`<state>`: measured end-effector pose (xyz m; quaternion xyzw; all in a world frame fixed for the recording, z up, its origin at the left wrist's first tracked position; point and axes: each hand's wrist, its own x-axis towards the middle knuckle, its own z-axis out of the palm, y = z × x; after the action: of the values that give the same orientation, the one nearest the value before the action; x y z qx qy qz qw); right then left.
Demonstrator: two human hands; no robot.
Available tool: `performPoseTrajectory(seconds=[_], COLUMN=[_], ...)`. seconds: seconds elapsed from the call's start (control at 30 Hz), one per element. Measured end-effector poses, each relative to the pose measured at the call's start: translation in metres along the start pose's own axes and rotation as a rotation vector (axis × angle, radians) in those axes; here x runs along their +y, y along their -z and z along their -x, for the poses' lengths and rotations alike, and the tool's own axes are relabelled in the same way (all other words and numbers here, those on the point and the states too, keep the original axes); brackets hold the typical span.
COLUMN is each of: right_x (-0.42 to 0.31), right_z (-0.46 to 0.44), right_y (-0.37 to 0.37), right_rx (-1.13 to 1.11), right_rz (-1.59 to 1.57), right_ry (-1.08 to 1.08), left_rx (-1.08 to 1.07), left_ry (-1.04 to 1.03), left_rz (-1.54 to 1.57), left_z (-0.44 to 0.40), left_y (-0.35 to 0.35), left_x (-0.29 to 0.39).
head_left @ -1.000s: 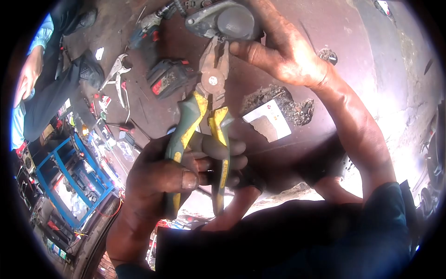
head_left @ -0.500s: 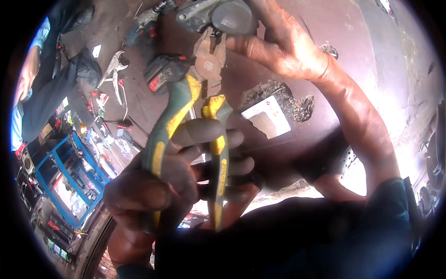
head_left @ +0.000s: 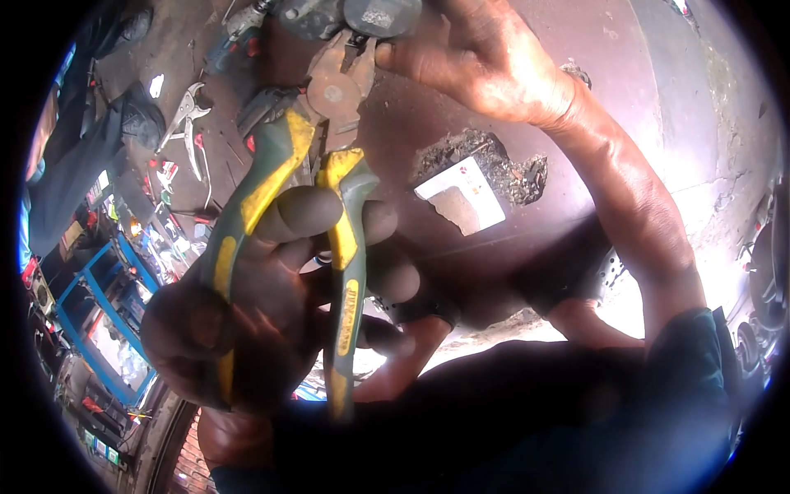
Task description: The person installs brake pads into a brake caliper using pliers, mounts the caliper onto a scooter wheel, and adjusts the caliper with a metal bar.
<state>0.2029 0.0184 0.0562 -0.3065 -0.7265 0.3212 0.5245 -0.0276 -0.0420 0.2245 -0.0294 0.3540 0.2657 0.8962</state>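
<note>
My left hand (head_left: 248, 325), closed around green-and-yellow handles, holds a pair of combination pliers (head_left: 334, 94). The handles are spread and the rusty jaws stand parted, their tips at the lower edge of a dark grey part with a round end (head_left: 382, 16). A small dark piece shows between the jaw tips; what it is I cannot make out. My right hand (head_left: 494, 76) grips the grey part from the right, its thumb beside the right jaw tip. Its other fingers are partly cut off by the top of the view.
Locking pliers (head_left: 186, 117) and a drill (head_left: 239, 31) lie on the floor at left. A torn white card (head_left: 473, 185) rests by a dark, dirty clump (head_left: 522, 177). A blue frame (head_left: 99, 305) stands lower left. Another person's shoe (head_left: 141, 119) is at left.
The pliers, both hands and the grey part have shifted left and slightly up in view, and floor items moved left too. The jaws remain at the grey part's edge.
</note>
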Motion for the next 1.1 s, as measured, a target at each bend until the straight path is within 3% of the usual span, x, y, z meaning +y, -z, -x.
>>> performPoseTrajectory(seconds=[0.07,0.13,0.23,0.43,0.53,0.87,1.1], right_x=[0.001,0.001,0.003,0.013,-0.001,0.001,-0.002], right_z=[0.001,0.003,0.005,0.005,0.006,0.002,0.003], right_y=[-0.002,-0.002,-0.004,-0.004,0.000,0.007,0.006], right_rx=[0.020,0.035,0.037,0.050,0.033,0.011,0.008], right_rz=[-0.042,-0.075,-0.116,-0.101,-0.076,-0.030,-0.049], right_ry=[0.023,0.043,0.041,0.042,-0.031,0.015,-0.024], left_rx=[-0.166,-0.157,0.024,0.055,0.056,0.090,0.023], left_ry=[0.021,0.042,0.074,0.088,0.069,0.025,0.154], left_rz=[0.077,0.040,-0.111,-0.187,-0.129,0.073,0.074], left_z=[-0.004,-0.002,0.005,0.003,0.004,0.002,-0.002], left_y=[0.014,0.013,0.004,0.004,0.005,0.008,0.015], left_x=[-0.002,0.001,0.012,0.014,0.012,0.002,0.006])
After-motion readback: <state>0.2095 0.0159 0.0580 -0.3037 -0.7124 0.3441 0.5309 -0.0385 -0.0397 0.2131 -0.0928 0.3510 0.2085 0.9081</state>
